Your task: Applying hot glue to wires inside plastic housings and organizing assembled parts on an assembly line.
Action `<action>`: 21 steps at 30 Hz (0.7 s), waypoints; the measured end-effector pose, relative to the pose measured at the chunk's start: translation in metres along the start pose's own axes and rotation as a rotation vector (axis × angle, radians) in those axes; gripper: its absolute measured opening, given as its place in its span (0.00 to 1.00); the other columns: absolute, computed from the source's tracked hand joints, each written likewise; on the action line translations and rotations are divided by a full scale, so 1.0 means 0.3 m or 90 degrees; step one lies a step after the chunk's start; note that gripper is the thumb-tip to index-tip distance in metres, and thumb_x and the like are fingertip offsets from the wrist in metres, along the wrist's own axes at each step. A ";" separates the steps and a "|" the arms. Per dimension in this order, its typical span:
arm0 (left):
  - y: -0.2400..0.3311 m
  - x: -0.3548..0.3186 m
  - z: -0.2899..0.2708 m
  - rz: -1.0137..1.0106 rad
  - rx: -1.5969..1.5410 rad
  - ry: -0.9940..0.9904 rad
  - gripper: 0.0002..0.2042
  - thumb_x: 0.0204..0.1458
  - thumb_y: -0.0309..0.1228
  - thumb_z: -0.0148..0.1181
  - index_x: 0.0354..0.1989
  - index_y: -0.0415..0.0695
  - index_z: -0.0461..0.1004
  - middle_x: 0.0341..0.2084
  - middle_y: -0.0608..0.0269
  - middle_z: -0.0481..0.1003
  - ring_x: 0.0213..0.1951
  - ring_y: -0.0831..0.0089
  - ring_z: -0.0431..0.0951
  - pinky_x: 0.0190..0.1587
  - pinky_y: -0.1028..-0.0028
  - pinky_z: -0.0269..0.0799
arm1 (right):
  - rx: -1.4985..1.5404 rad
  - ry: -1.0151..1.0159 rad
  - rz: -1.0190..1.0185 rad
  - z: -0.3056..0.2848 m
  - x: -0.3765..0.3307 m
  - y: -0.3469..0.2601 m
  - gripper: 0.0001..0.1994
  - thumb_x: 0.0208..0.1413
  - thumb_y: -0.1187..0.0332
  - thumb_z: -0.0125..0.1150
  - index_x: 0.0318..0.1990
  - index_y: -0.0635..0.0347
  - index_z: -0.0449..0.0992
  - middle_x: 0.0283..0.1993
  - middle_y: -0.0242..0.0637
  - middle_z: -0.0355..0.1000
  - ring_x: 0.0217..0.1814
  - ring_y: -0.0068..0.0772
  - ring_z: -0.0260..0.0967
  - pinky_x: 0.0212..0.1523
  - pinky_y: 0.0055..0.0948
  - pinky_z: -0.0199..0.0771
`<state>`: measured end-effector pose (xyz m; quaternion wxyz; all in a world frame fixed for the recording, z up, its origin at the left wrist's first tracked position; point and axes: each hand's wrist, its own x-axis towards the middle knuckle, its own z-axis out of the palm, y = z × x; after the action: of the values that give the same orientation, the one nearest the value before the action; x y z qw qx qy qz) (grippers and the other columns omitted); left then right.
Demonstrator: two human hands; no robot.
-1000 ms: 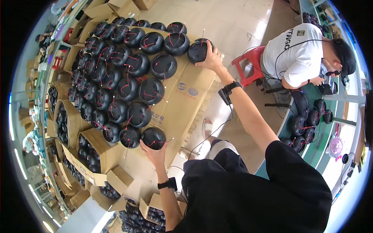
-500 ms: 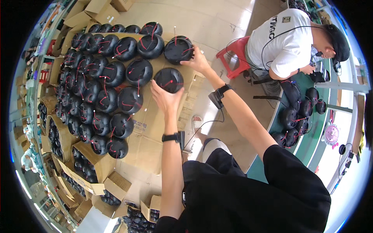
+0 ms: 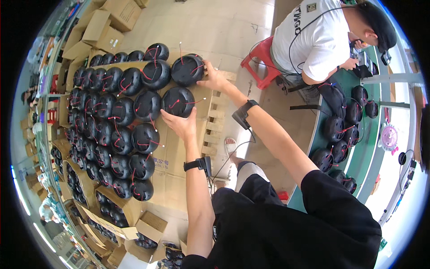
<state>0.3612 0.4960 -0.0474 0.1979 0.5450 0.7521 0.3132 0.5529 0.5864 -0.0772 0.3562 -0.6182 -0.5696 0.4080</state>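
Observation:
My left hand (image 3: 182, 125) curls its thumb and fingers round the near rim of a black round housing (image 3: 172, 99). A red wire with a white plug sticks out to the right from it. Just beyond, my right hand (image 3: 216, 80) grips the right edge of another black round housing (image 3: 184, 74), whose red wires lie over its top. Both housings rest at the right end of tightly packed rows of similar black housings (image 3: 147, 105) on a flat cardboard sheet (image 3: 172, 168). Parts of my fingers are hidden behind the rims.
A wooden pallet edge (image 3: 214, 130) shows beside the cardboard. Open cartons (image 3: 107, 33) stand at the far left, and more cartons of black parts (image 3: 112, 208) at the near left. A person in a white shirt (image 3: 313, 40) sits on a red stool (image 3: 264, 62) at a green bench (image 3: 309, 197) holding more housings.
The head view has shifted, so the rows appear lower and further left. The housing in my left hand is slightly closer to its neighbour, and its wire now points right.

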 end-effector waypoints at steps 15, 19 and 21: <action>-0.425 -0.309 -0.218 0.000 -0.187 -0.507 0.24 0.55 0.24 0.62 0.60 0.35 0.65 0.46 0.55 0.75 0.48 0.69 0.75 0.53 0.68 0.71 | -0.028 0.067 0.282 -0.054 -0.902 0.220 0.18 0.56 0.59 0.55 0.27 0.69 0.78 0.27 0.55 0.76 0.31 0.51 0.78 0.38 0.44 0.78; -0.542 -0.474 -0.336 0.074 0.063 -0.977 0.22 0.56 0.27 0.61 0.58 0.36 0.67 0.41 0.57 0.76 0.44 0.70 0.76 0.49 0.71 0.72 | -0.093 -0.039 0.501 -0.079 -1.415 0.212 0.18 0.48 0.69 0.59 0.46 0.70 0.75 0.35 0.54 0.78 0.35 0.45 0.81 0.39 0.40 0.81; -0.609 -0.528 -0.300 0.092 0.130 -1.073 0.22 0.56 0.27 0.61 0.59 0.36 0.67 0.41 0.57 0.77 0.43 0.70 0.77 0.48 0.71 0.73 | -0.009 -0.028 0.628 -0.102 -1.614 0.175 0.15 0.48 0.68 0.59 0.42 0.70 0.76 0.33 0.53 0.78 0.35 0.44 0.81 0.39 0.40 0.81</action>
<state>0.2285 0.2854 -0.1145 0.6211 0.6581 0.3412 -0.2545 0.5938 0.1002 -0.0643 0.1045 -0.8078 -0.2195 0.5370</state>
